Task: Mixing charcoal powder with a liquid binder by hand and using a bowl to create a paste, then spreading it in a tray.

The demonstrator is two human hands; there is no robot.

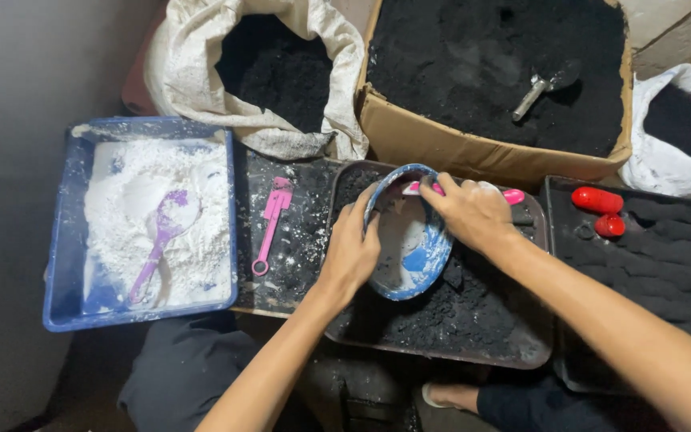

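At the far left we saw a blue tray [64, 240] heaped with white powder [133, 200], and a purple spoon [161, 232] lay in that powder with its handle pointing toward us. Just right of the tray a pink scraper [270, 222] rested flat on a dark, powder-speckled board [297, 256]. Behind these stood an open white sack [201, 72] filled with black powder.

Our left hand [351, 252] was closed around the left rim of a blue bowl [413, 248], thumb inside and fingers curled behind, holding the bowl tilted on its side above a dark tray [521, 348] of black powder. The bowl's inside was smeared grey and white. Our right hand [469, 212] was clenched over the bowl's upper rim, gripping a pink-handled tool [512, 196] whose end stuck out to the right of the knuckles; its working end was hidden by the hand and bowl.

Behind the dark tray sat a cardboard box [441, 140] full of black powder, with a metal scoop [541, 88] half buried in it. Further right, two red pieces [599, 202] lay on a black tray [665, 256] of the same dark material, and a white bag [665, 160] of black powder stood at the far right edge.
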